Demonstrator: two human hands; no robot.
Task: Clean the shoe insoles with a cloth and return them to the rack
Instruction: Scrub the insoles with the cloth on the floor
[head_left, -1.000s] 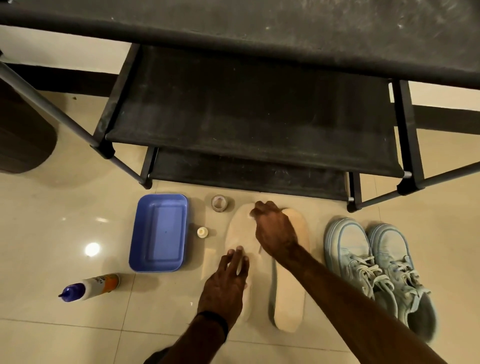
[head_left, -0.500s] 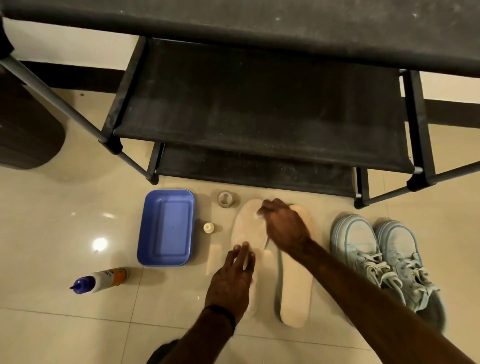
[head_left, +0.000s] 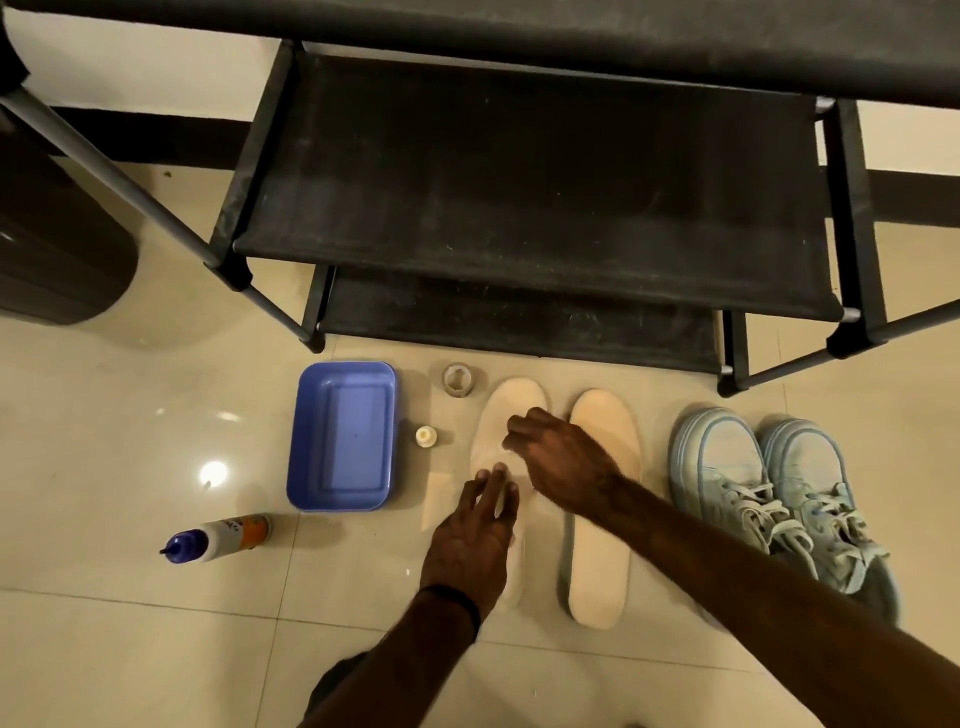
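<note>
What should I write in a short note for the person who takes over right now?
Left hand: fingers flat, pressing the left insole to the floor.
Right hand: curled over that insole, seemingly on a pale cloth, hard to make out.
Right insole lies beside it, untouched; shoes at its right.
Done: unclear.
Left: finish wiping, do the other insole, put both on the rack.

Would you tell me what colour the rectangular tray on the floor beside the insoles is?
The tray is blue, seen clearly in the head view, the only view.
</note>
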